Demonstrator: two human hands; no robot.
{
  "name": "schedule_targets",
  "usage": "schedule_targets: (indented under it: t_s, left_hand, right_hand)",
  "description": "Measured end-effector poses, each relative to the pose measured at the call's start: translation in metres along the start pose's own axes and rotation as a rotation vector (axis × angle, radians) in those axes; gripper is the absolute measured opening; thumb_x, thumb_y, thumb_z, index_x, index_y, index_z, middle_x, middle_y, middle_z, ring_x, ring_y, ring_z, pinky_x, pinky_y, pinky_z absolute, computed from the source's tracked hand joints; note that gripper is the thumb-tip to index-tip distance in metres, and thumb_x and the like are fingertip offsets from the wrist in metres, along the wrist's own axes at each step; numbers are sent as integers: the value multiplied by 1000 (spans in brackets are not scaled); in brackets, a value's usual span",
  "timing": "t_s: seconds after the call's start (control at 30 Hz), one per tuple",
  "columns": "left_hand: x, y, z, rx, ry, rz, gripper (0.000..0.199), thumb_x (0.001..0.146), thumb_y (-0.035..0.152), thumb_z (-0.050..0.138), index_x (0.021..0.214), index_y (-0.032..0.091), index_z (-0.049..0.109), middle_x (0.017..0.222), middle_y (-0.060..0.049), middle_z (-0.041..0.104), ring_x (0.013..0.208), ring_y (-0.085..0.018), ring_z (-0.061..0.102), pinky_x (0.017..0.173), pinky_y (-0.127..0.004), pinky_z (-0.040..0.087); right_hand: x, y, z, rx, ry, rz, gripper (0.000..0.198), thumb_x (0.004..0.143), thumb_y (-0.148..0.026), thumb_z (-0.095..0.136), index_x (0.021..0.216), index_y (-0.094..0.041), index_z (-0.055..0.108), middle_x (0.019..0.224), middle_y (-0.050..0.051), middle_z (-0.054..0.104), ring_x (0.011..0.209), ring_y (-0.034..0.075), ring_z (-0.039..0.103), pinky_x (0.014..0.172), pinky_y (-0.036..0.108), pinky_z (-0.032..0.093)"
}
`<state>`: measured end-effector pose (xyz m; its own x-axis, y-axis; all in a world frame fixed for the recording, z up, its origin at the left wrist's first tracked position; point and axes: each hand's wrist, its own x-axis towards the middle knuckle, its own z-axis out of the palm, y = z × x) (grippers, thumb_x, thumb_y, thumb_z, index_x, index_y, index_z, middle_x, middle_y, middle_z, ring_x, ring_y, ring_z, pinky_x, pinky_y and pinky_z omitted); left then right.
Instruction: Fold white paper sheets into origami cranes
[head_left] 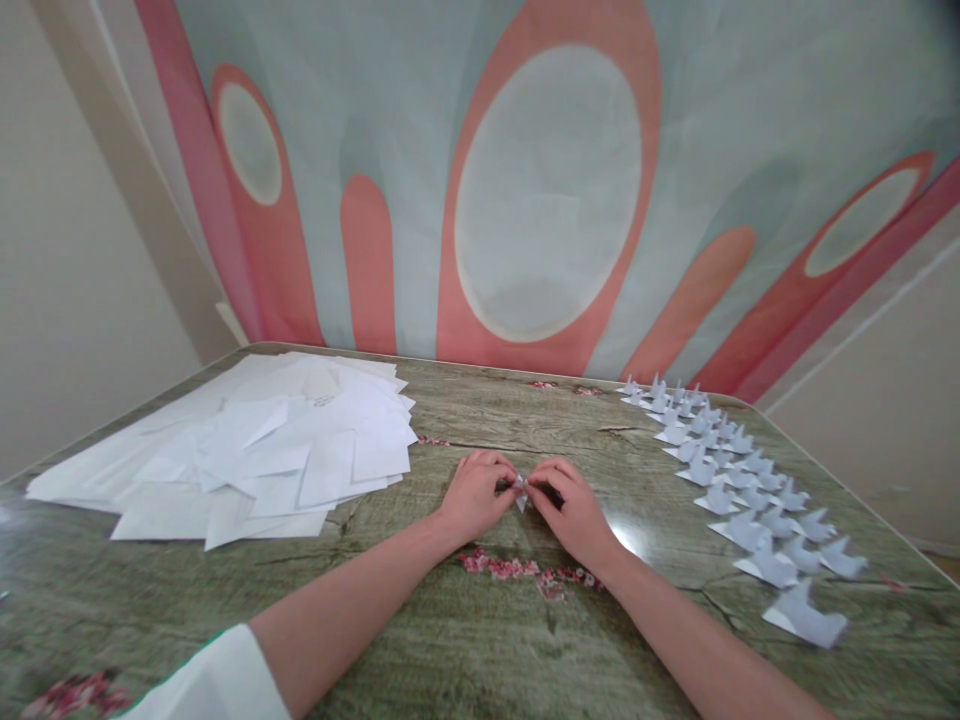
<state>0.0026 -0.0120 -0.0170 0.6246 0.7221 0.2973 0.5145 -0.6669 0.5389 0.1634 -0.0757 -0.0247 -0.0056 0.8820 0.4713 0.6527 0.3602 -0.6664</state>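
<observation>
Between my two hands is a small folded piece of white paper (521, 496), pinched from both sides just above the table. My left hand (480, 490) is closed, thumb and fingertips on the paper's left side. From the right, my right hand (566, 500) grips it the same way. Fingertips cover most of the paper, so its exact folded shape is hard to make out; a pointed end shows below. Rows of folded white paper birds (806, 612) stand on the table to the right of my right hand.
A wide, loose pile of white paper sheets (262, 450) covers the table's left part. The wood-patterned table (480, 640) has pink flower prints. Behind its far edge hangs a patterned backdrop (412, 250) in orange and grey-green.
</observation>
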Motion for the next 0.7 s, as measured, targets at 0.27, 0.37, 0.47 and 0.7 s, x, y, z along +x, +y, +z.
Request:
schedule_targets:
  t_s: [0.27,0.37,0.47,0.7]
  left_hand:
    - [0,-1,-1,15,-26,24,11,79,30,59,82,29,70,93,0,61,95,-19,49,85,-32,36]
    - [1,-3,1,8,-28,25,12,80,31,59,80,29,71,92,0,62,94,-19,49,85,-32,36]
    - [1,-5,2,-13,-20,22,12,79,31,59,79,30,71,90,1,63,93,-18,50,84,-32,36]
    - [3,-4,0,-68,-31,-1,13,79,33,60,79,30,72,90,1,66,92,-18,53,84,-31,37]
  right_hand:
    - [0,0,0,46,-22,9,8,82,-18,52,80,-21,59,84,4,54,82,18,52,75,32,44]
    - [0,1,0,55,-28,5,8,82,-17,52,80,-20,59,84,4,53,82,18,52,75,32,43]
    - [0,0,0,70,-34,5,9,82,-16,52,79,-20,58,84,4,53,82,18,52,75,32,43]
    - [1,4,0,125,-25,25,8,83,-18,51,77,-20,57,82,4,53,79,17,52,72,31,43]
